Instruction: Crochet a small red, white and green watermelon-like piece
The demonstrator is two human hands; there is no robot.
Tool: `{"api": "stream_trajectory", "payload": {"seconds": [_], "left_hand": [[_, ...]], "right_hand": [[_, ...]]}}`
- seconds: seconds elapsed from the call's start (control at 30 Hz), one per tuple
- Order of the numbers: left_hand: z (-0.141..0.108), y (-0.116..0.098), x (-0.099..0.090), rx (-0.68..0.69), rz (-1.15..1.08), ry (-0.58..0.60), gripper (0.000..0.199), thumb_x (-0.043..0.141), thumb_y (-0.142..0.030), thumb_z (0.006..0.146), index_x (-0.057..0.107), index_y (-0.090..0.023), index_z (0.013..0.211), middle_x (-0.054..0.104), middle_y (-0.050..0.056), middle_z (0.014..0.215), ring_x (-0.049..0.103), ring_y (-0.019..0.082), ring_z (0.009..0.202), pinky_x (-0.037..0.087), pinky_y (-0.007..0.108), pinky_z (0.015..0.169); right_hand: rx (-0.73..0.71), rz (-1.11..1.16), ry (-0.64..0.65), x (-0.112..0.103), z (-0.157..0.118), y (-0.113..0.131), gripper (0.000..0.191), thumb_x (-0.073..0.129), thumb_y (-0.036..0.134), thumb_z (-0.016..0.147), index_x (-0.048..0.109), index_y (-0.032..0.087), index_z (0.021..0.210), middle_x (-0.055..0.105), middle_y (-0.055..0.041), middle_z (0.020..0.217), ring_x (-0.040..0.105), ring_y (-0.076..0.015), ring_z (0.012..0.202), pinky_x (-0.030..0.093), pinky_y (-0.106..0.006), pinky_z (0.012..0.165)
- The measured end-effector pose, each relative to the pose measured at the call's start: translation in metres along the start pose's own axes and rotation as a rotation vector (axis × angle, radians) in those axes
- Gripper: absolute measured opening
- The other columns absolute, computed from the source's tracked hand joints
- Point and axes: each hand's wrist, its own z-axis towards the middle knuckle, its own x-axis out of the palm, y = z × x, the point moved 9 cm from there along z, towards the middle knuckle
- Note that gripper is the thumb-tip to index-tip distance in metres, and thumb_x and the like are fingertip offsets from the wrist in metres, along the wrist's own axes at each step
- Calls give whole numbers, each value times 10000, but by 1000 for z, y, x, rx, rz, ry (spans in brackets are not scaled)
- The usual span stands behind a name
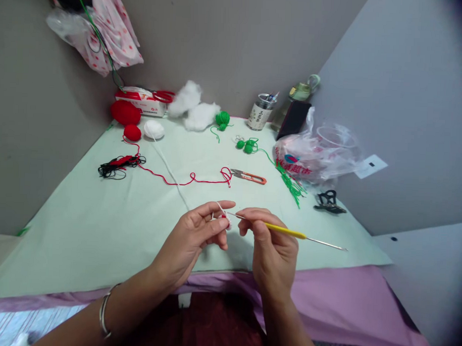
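Observation:
My left hand (198, 232) pinches a small red and white crochet piece (225, 221) between thumb and fingers. White yarn (166, 163) passes over its index finger and runs back to a white yarn ball (154, 130). In my right hand (272, 245) is a crochet hook with a yellow handle (285, 230), held like a pen. Its left metal end reaches the crochet piece; whether it sits inside a stitch is too small to tell. The other metal end points right. Orange thread snips (249, 176) lie behind my hands, beside the loose end of red yarn (193, 180).
Red yarn balls (132, 132), a black yarn bundle (119, 165) and white stuffing (200, 115) lie left and back. Green yarn pieces (248, 145), a pen holder (260, 112), a plastic bag (311, 150) and a black claw clip (329, 201) are toward the right. Grey partitions enclose the table.

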Motion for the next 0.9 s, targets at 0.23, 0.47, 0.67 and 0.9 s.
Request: {"api": "stream_trajectory", "payload": {"seconds": [0.23, 0.47, 0.67, 0.9], "left_hand": [[1, -1, 0, 36, 62, 19, 260, 854, -247, 857, 830, -226, 1115, 675, -37, 770, 569, 59, 598, 462, 205, 649], [4, -5, 1, 71, 80, 4, 248, 871, -227, 825, 834, -209, 1070, 740, 15, 914, 593, 92, 710, 480, 189, 608], [2, -3, 2, 35, 94, 57, 234, 874, -295, 851, 831, -244, 1075, 665, -43, 798, 453, 10, 459, 378, 162, 454], [5, 8, 2, -97, -68, 53, 222, 861, -256, 846, 807, -174, 1046, 567, -54, 664, 393, 25, 472, 349, 141, 444]], "right_hand": [[43, 108, 9, 1, -1, -5, 193, 620, 241, 1050, 803, 273, 998, 737, -5, 918, 646, -126, 743, 537, -273, 698], [17, 92, 50, 7, 1, -4, 181, 655, 231, 1027, 828, 281, 1016, 796, -15, 947, 672, -137, 781, 551, -258, 684], [74, 164, -3, -1, -2, -15, 183, 623, 243, 1047, 802, 278, 1026, 773, -16, 991, 643, -127, 745, 537, -278, 698], [-33, -37, -61, -6, -1, 2, 200, 613, 210, 1041, 801, 266, 1002, 738, -6, 915, 637, -125, 723, 532, -286, 693]]}}
